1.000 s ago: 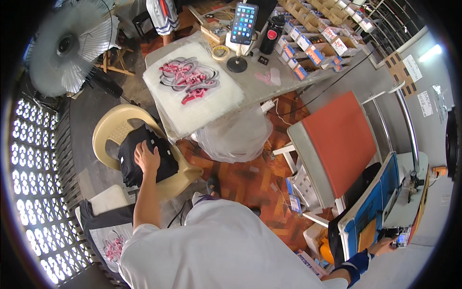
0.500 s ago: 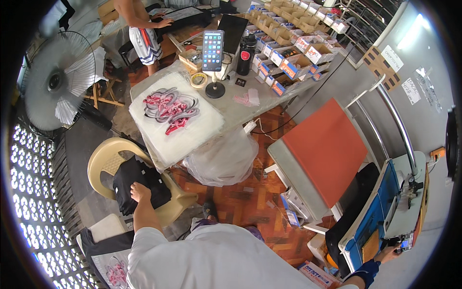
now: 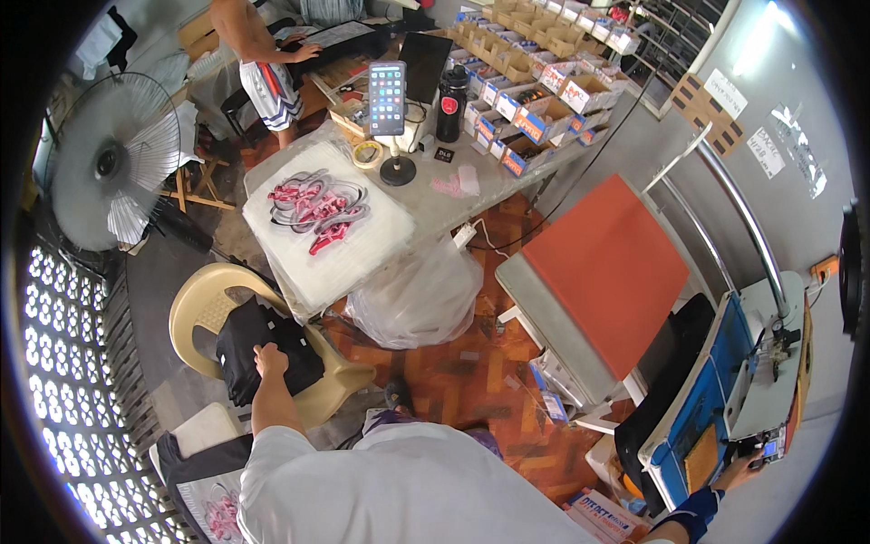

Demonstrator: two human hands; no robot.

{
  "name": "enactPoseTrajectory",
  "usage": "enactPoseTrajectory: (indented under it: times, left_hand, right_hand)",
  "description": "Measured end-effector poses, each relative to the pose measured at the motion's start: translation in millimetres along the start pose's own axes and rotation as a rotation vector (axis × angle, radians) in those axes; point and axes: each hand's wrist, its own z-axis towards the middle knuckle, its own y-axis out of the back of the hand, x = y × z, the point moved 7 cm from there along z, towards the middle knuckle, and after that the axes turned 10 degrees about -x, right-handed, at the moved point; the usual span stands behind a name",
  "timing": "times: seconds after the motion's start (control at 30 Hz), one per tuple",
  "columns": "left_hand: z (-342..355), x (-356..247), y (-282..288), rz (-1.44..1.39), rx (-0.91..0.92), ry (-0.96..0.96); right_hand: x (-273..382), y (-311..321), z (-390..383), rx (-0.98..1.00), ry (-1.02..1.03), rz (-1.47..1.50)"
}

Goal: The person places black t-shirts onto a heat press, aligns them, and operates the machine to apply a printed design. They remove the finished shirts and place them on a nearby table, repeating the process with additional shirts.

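My left hand [image 3: 270, 361] is on a stack of folded black shirts [image 3: 243, 367] that lies on a beige plastic chair [image 3: 198, 283]. Its fingers are closed on the top fabric. Far to the right, my right hand [image 3: 741, 473] reaches to a small control box [image 3: 770, 449] with a lit display, fingers stretched out against it. The box sits on the blue-edged upper plate [image 3: 698, 412] of a heat press, which is swung aside. An orange pad [image 3: 605, 272] covers the press's lower bed, with no garment on it.
A table [image 3: 489, 204] holds printed transfer sheets [image 3: 362, 258], a phone on a stand [image 3: 388, 100], a tape roll [image 3: 367, 155] and a black bottle [image 3: 451, 104]. Several small boxes [image 3: 535, 122] stand behind. A fan [image 3: 109, 163] is at left. Another person [image 3: 263, 54] stands beyond.
The view has shifted slightly. Both hands stay at nearly the same places, the left on the black shirts and the right at the control box.
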Motion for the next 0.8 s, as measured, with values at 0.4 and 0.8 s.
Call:
enactPoseTrajectory:
  times: [0.4,0.8]
  left_hand:
    - [41.2,3.0,12.5,0.211,-0.287,-0.187]
    - [-103.0,78.7,282.3,-1.097,-0.507,-0.467]
  right_hand:
    - [219.9,60.0,-248.0,0.496,0.564,-0.016]
    - [368.7,160.6,-669.5,2.044,0.048,0.803]
